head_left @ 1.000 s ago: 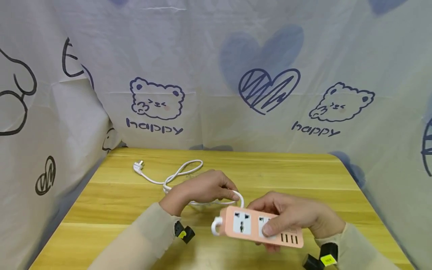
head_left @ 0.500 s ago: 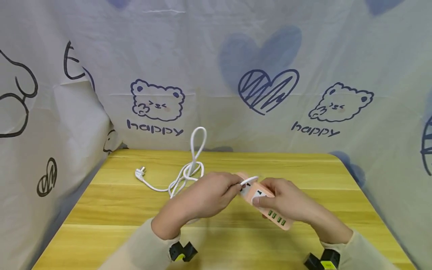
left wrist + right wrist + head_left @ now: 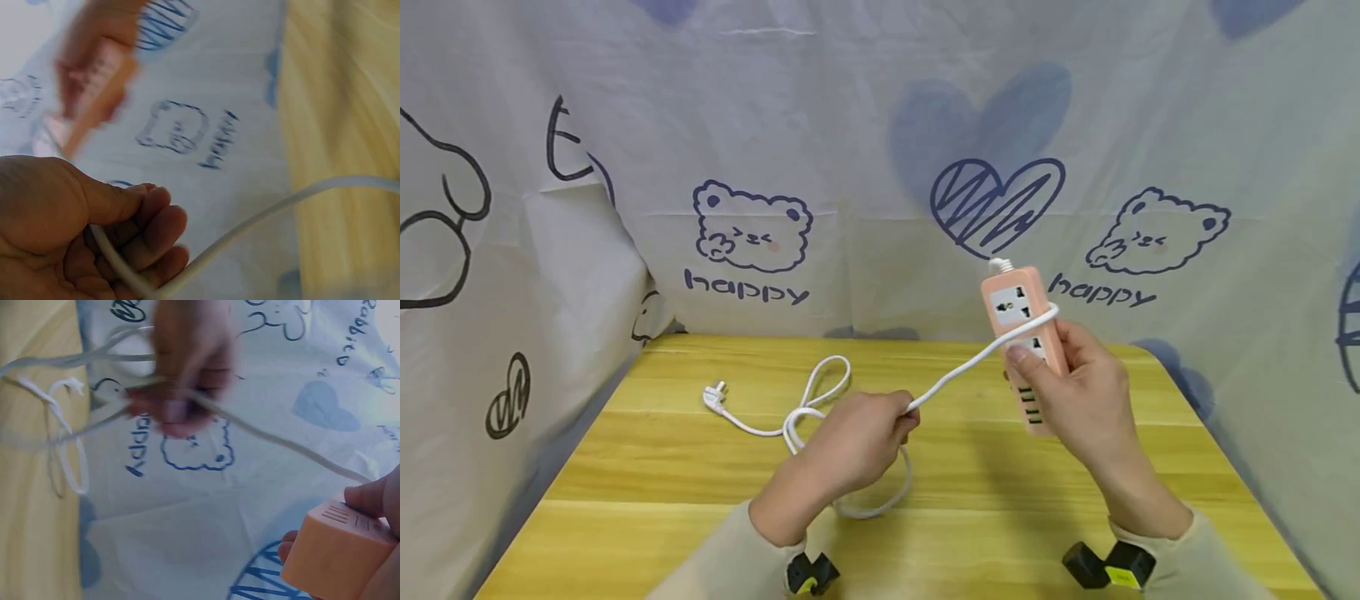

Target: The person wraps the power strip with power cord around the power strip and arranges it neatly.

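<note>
My right hand (image 3: 1086, 396) grips a pink power strip (image 3: 1009, 292) with white sockets, raised above the table and standing nearly upright, thumb across its face. The white cord (image 3: 958, 372) leaves the strip's top end and crosses over its front between the sockets. From there it slants down to my left hand (image 3: 857, 442), whose fingers and thumb pinch it. In the left wrist view the cord (image 3: 250, 225) runs through the curled fingers. The right wrist view shows the strip's end (image 3: 337, 556) in my right hand. Loose cord lies in loops left of my left hand, ending in a white plug (image 3: 713, 397).
The wooden table (image 3: 662, 533) carries the loose cord and plug on its left side. A pale curtain (image 3: 880, 250) printed with bears and hearts hangs behind the table and along both sides.
The power strip has risen and turned from nearly level to nearly upright. The cord now crosses its front, pulled taut by my left hand. The plug has shifted slightly.
</note>
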`<act>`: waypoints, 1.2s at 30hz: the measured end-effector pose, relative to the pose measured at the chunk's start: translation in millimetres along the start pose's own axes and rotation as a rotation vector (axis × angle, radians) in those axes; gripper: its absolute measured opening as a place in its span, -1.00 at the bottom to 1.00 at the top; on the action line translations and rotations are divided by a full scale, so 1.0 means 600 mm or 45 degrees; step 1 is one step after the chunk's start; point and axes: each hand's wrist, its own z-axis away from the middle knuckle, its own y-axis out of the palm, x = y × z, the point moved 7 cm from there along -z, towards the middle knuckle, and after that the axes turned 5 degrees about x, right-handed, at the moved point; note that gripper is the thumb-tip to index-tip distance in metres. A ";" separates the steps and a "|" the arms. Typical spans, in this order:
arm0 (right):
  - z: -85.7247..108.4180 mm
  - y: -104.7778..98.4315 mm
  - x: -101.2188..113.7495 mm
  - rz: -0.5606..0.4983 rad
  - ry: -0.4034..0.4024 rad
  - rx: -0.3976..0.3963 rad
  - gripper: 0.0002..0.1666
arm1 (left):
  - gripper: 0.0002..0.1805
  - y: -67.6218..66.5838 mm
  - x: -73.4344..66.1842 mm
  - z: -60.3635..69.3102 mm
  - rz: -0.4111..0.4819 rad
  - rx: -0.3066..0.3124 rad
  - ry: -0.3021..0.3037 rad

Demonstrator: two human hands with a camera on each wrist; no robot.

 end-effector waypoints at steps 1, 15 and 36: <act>-0.003 -0.006 0.001 -0.038 -0.006 -0.009 -0.39 | -0.79 0.005 0.008 0.000 0.009 0.033 -0.014; -0.045 -0.045 -0.089 -0.937 0.051 0.208 -0.38 | -0.83 0.040 0.033 0.036 0.440 0.599 0.062; -0.104 -0.149 -0.266 -1.001 0.697 -0.148 -0.18 | -0.40 -0.027 0.148 0.096 0.409 -0.049 -0.223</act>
